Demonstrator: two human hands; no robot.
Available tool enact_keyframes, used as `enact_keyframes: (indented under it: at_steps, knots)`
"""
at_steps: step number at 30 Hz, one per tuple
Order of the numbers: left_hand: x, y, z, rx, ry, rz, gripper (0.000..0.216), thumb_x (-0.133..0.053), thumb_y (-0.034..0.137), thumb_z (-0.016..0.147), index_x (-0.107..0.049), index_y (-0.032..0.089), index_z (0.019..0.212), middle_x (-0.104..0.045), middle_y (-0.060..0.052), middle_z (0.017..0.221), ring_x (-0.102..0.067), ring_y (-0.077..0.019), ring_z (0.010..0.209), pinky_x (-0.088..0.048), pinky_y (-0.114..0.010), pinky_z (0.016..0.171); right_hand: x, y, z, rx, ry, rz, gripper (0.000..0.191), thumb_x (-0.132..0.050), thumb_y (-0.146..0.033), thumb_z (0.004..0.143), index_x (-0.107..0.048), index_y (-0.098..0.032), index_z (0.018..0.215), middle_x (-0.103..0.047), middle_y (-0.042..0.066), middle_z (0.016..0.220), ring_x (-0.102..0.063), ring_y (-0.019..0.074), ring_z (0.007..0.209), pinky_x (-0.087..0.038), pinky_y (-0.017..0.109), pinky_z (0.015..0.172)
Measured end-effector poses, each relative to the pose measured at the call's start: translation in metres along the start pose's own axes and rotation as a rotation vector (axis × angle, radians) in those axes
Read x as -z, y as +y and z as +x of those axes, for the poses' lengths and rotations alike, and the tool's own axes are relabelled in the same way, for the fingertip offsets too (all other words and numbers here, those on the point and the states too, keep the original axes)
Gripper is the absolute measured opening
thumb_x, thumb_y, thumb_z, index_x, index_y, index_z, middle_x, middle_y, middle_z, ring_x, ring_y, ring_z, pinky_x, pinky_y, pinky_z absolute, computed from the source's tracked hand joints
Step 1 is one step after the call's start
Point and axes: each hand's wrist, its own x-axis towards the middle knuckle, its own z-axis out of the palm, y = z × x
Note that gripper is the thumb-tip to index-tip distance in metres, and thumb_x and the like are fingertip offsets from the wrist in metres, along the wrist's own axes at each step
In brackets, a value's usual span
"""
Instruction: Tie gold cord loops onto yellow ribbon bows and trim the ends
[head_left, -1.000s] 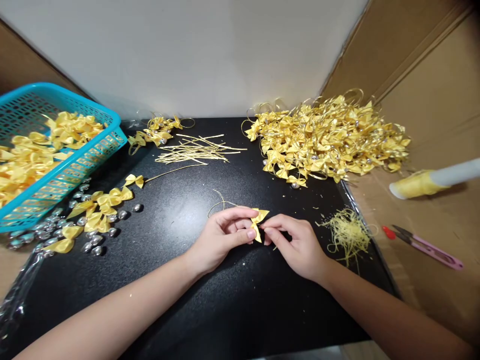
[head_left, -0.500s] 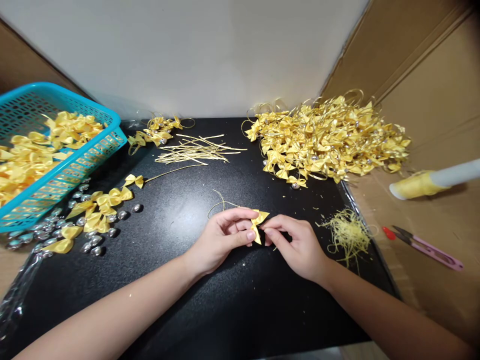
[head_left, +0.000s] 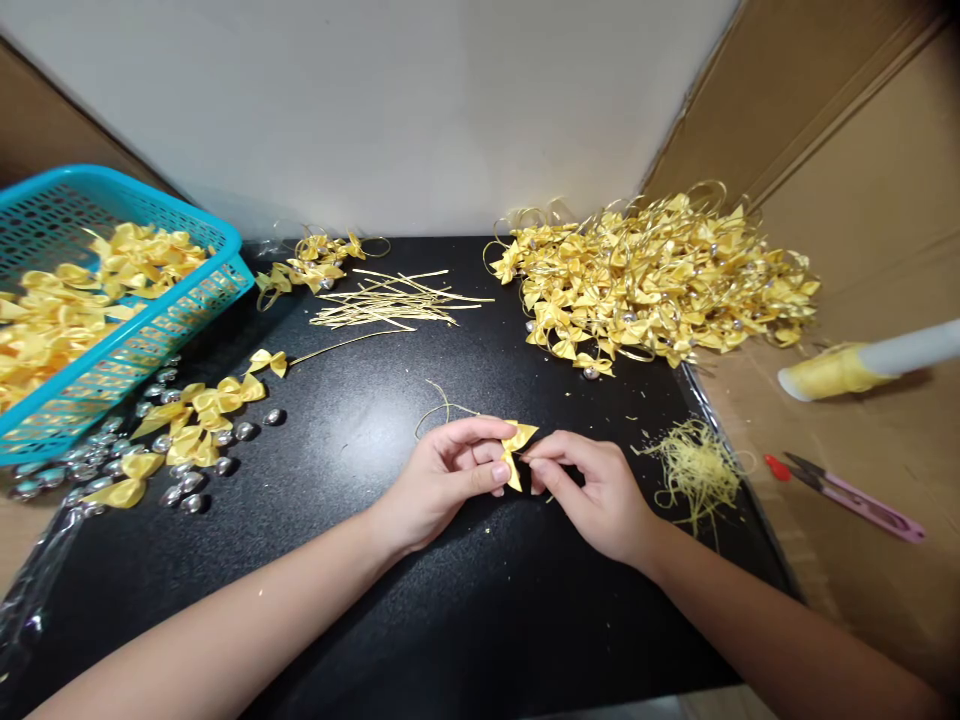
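My left hand (head_left: 442,480) pinches a small yellow ribbon bow (head_left: 515,448) between thumb and fingers over the black mat (head_left: 360,590). My right hand (head_left: 592,495) meets it from the right, fingers closed at the bow's middle. A thin gold wire (head_left: 439,405) curls up and left from the bow. What the right fingertips grip is too small to make out.
A turquoise basket (head_left: 127,340) of yellow bows sits at the left, with loose bows (head_left: 195,415) and silver beads (head_left: 180,490) beside it. Cut gold wires (head_left: 390,298) lie behind. A large heap of bows with wire loops (head_left: 660,280), wire scraps (head_left: 694,470), snips (head_left: 855,495) and a spool (head_left: 832,368) are on the right.
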Motion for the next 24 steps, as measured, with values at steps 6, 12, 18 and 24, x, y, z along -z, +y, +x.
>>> enact_keyframes:
  at_steps: [6, 12, 18, 24]
  knots:
    - [-0.0013, 0.0003, -0.001, -0.003, -0.018, 0.0, 0.025, -0.082, 0.011, 0.067, -0.077, 0.023, 0.088, -0.069, 0.0, 0.089, -0.062, -0.0059, 0.063, -0.049, -0.014, 0.054, 0.0003, -0.001, 0.0005, 0.016, -0.004, -0.018, 0.016, -0.052, -0.015, 0.092, -0.064, -0.019, 0.081, -0.065, -0.002, 0.066, -0.062, 0.0102, 0.061, -0.048, 0.022, 0.062]
    - [-0.0017, 0.0002, -0.0011, -0.008, -0.025, -0.008, 0.025, -0.082, 0.011, 0.067, -0.078, 0.023, 0.089, -0.07, 0.0, 0.089, -0.062, -0.0059, 0.062, -0.05, -0.014, 0.054, 0.0013, -0.0013, 0.0006, 0.009, -0.009, -0.03, 0.017, -0.052, -0.016, 0.092, -0.064, -0.019, 0.081, -0.065, -0.001, 0.066, -0.062, 0.0108, 0.061, -0.048, 0.023, 0.062]
    - [-0.0008, 0.0005, -0.0002, 0.018, -0.036, 0.008, 0.024, -0.082, 0.012, 0.068, -0.078, 0.023, 0.089, -0.07, -0.001, 0.09, -0.062, -0.006, 0.063, -0.048, -0.014, 0.052, 0.0004, -0.0021, 0.0007, 0.027, -0.006, -0.041, 0.016, -0.052, -0.014, 0.091, -0.063, -0.019, 0.08, -0.065, -0.001, 0.066, -0.061, 0.011, 0.062, -0.048, 0.023, 0.061]
    - [-0.0007, 0.0015, -0.0009, 0.027, -0.06, 0.041, 0.025, -0.081, 0.013, 0.068, -0.078, 0.022, 0.09, -0.069, -0.002, 0.087, -0.062, -0.0067, 0.062, -0.047, -0.013, 0.05, 0.0008, -0.0006, 0.0012, 0.066, -0.004, -0.027, 0.019, -0.052, -0.012, 0.091, -0.062, -0.019, 0.077, -0.064, -0.001, 0.065, -0.06, 0.0107, 0.061, -0.048, 0.023, 0.061]
